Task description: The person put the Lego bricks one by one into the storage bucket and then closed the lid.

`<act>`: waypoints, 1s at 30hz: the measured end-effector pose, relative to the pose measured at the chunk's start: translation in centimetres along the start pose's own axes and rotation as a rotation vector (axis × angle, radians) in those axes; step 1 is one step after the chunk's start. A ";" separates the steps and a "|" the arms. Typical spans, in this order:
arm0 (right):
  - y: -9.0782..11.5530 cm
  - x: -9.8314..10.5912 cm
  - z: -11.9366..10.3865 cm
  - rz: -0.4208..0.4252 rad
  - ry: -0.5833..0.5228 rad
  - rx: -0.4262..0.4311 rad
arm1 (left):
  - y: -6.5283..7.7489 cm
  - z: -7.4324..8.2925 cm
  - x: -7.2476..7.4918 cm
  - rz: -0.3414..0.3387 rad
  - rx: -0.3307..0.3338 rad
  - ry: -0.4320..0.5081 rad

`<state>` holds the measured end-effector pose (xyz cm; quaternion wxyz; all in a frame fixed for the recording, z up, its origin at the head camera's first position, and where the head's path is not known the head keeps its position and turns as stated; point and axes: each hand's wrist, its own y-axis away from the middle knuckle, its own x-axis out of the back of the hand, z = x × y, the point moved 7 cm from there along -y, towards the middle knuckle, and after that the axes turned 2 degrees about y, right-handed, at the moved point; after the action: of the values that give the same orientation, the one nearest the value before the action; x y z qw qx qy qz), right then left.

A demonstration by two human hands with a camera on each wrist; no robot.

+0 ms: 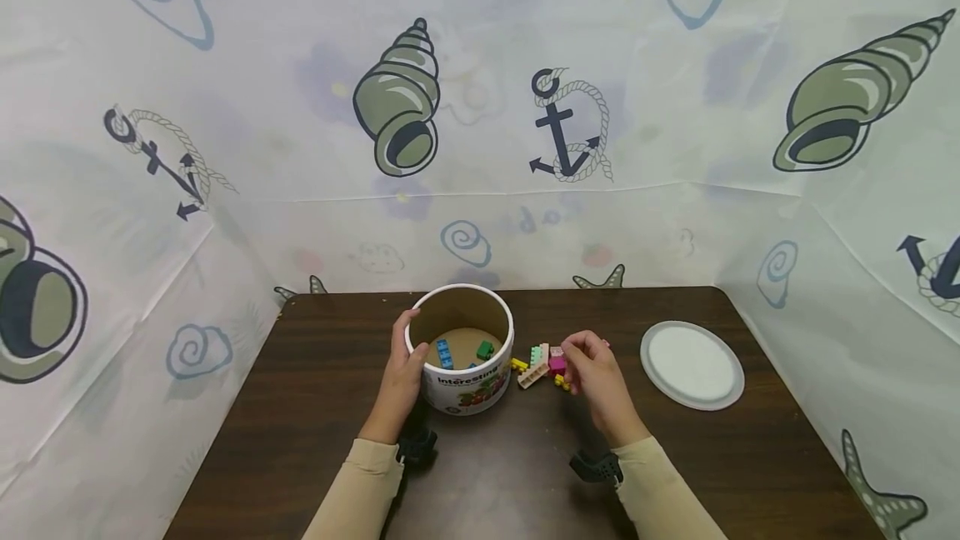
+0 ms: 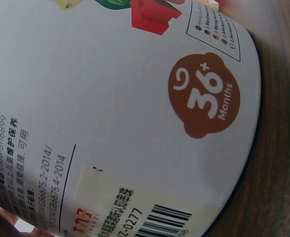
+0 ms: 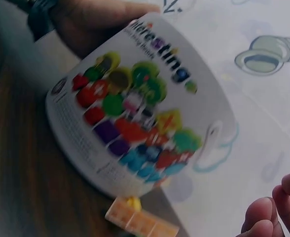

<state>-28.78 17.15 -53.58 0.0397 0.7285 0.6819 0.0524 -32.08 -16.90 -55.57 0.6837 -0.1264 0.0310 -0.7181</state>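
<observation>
My left hand grips the near left rim of a white round bucket, thumb over the edge. Inside, a blue toy brick and a green brick lie on the bottom. The left wrist view is filled by the bucket's printed side. Just right of the bucket, my right hand is over a small pile of bricks, its bent fingertips beside a magenta brick. In the right wrist view its fingertips are close together; I cannot tell whether they pinch a brick.
Beside the magenta brick are a peach brick, a mint brick and yellow bricks. A white round lid lies farther right on the dark wooden table. Printed cloth stands behind the table and at both sides.
</observation>
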 end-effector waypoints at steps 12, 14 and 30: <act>0.0 2.9 3.7 0.046 0.062 -0.072 | -0.1 0.1 -0.2 0.001 -0.007 -0.008; -0.2 3.1 4.9 0.039 0.081 -0.091 | -0.1 0.1 -0.1 0.007 -0.007 -0.005; -0.9 3.5 8.0 0.082 0.234 -0.030 | -0.1 0.2 -0.1 0.009 -0.018 -0.008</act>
<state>-28.38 20.76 -61.58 -0.0314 0.7442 0.6505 0.1487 -32.12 -16.82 -55.39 0.6858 -0.1353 0.0351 -0.7142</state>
